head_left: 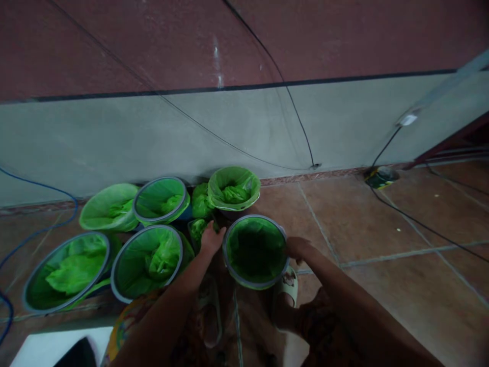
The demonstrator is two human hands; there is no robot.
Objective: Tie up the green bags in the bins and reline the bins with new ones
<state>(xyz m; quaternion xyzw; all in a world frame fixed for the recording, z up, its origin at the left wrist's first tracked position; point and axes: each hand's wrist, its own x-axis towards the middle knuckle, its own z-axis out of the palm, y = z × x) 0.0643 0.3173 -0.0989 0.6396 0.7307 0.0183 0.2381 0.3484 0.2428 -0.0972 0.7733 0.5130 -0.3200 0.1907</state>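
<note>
A round bin [255, 284] with a grey rim and a green bag liner stands upright between my feet; its inside is dark. My right hand [298, 248] grips the bin's right rim with curled fingers. Beside the left rim is my left hand [212, 237], thumb and forefinger apart; its other fingers are hard to see. Just behind that hand sits a small container with a green bag [197, 229]. A bunched green bag [201, 201] lies farther back, next to a lined bin [234, 176] by the wall.
Several green-lined bins [160, 219] stand to the left. A blue cable [42, 229] curls across the left side. Black cord [424, 227] crosses the tiled floor [367, 229] at right, near a dark can [381, 177]. A white board-like surface [42, 349] lies at lower left.
</note>
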